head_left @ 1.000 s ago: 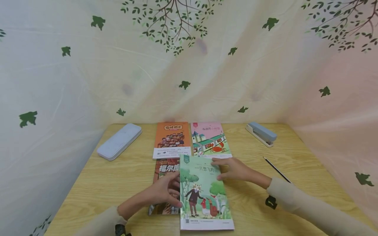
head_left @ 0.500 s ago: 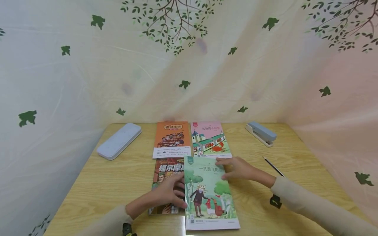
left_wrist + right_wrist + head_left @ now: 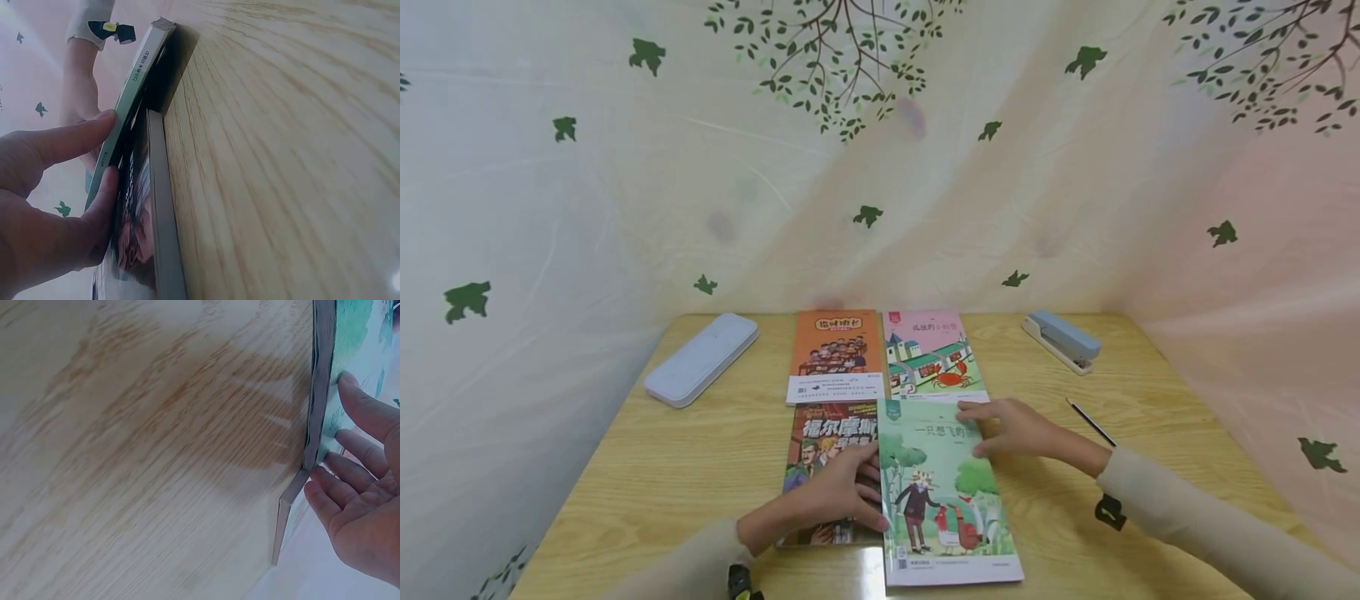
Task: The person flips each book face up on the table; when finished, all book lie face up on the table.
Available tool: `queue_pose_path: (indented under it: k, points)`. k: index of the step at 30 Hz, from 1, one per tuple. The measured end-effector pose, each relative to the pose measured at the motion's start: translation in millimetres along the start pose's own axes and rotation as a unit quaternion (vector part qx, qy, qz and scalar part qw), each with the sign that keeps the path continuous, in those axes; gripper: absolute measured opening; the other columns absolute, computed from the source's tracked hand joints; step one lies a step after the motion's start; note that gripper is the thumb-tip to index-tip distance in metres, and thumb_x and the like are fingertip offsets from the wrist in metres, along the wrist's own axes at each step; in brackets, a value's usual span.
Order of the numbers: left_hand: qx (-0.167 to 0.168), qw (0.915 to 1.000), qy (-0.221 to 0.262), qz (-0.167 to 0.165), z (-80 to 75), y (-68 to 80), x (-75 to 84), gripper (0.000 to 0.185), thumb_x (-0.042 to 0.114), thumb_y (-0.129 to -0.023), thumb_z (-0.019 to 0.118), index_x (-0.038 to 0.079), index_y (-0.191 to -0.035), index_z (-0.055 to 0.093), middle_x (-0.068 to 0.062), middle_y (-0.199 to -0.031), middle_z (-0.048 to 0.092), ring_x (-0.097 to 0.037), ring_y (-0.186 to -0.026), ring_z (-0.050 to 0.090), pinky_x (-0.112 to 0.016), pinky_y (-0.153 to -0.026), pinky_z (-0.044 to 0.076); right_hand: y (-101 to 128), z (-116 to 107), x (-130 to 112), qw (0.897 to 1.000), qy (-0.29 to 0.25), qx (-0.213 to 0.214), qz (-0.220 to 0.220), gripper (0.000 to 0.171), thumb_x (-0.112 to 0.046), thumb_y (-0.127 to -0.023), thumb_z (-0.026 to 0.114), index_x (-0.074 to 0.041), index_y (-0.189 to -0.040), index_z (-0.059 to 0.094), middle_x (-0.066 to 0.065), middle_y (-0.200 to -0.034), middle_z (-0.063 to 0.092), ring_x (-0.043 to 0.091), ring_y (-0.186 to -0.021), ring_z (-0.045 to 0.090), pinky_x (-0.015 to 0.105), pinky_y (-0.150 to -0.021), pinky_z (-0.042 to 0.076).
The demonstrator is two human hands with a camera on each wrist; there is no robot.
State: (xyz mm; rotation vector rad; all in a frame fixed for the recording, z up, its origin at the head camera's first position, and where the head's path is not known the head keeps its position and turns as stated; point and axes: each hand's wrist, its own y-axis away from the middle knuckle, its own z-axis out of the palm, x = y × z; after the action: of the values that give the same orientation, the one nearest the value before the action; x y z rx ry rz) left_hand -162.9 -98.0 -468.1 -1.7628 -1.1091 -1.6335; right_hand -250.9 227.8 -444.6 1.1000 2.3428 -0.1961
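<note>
**A:** Nearest the camera, the green book (image 3: 946, 492) lies flat on the wooden table (image 3: 662, 475), its left edge overlapping the dark-covered book (image 3: 827, 442) beside it. The left hand (image 3: 838, 496) is at that left edge. In the wrist view the thumb (image 3: 75, 137) lies along the top of the cover and the fingers (image 3: 103, 206) curl under it, so it's pinching the edge, which sits slightly off the dark book.

**B:** And the right hand (image 3: 1011, 427)?

**A:** It's at the book's upper right corner with the fingers straight and a little spread, tips resting on the cover, not wrapped round anything.

**B:** How would the book handle, do you think?

**A:** My guess is light and bendy. It's a thin paperback with a glossy cover, so probably a bit slippery under flat fingers. I'd take it by the long edge or the spine, because a corner would just flop.

**B:** What's behind it?

**A:** An orange book (image 3: 837, 354) and a pink book (image 3: 932, 354) lie side by side just beyond. A pencil (image 3: 1091, 422) is off to the right. At the far end there's a pale pencil case (image 3: 702, 358) on the left and a blue stapler (image 3: 1063, 339) on the right.
</note>
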Motion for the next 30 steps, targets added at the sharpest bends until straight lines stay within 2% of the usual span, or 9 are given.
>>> queue_pose_path:
  k: [7, 14, 18, 30]
  points:
    - [0.013, 0.9995, -0.028, -0.005, 6.4, -7.7, -1.0, 0.102, -0.008, -0.064, 0.091, 0.005, -0.152, 0.042, -0.013, -0.119, 0.056, -0.021, -0.099, 0.063, -0.026, -0.085, 0.061, 5.0, -3.0, 3.7, 1.000, 0.006, 0.001, 0.004, 0.058, -0.023, -0.086, 0.081, -0.004, -0.138, 0.063, 0.020, -0.153, 0.049, 0.046, -0.142, 0.043, 0.063, -0.112, 0.041]
    - [0.022, 0.9979, -0.052, -0.031, 13.3, -8.4, 3.4, 0.117, -0.005, -0.065, 0.091, -0.004, -0.159, 0.022, -0.016, -0.118, 0.051, -0.020, -0.090, 0.066, -0.028, -0.081, 0.062, 6.8, -5.6, 5.4, 1.000, 0.013, 0.001, 0.006, 0.058, -0.023, -0.085, 0.082, -0.004, -0.137, 0.064, 0.020, -0.152, 0.051, 0.047, -0.141, 0.044, 0.063, -0.111, 0.042]
    - [0.031, 0.9961, -0.075, -0.034, 15.9, -9.3, 6.1, 0.117, -0.003, -0.065, 0.093, -0.006, -0.159, 0.023, -0.015, -0.118, 0.050, -0.020, -0.088, 0.065, -0.026, -0.079, 0.061, 7.6, -6.8, 7.4, 1.000, 0.015, -0.002, 0.012, 0.058, -0.024, -0.085, 0.082, -0.005, -0.137, 0.064, 0.019, -0.152, 0.050, 0.046, -0.141, 0.044, 0.063, -0.112, 0.041]
    - [0.021, 0.9955, -0.086, -0.035, 19.4, -8.6, 9.7, 0.118, -0.002, -0.068, 0.092, -0.010, -0.158, 0.015, -0.014, -0.117, 0.049, -0.019, -0.091, 0.061, -0.026, -0.079, 0.059, 8.2, -8.8, 11.8, 1.000, 0.005, -0.011, 0.016, 0.058, -0.024, -0.086, 0.082, -0.005, -0.137, 0.064, 0.020, -0.152, 0.050, 0.047, -0.142, 0.044, 0.064, -0.113, 0.040]
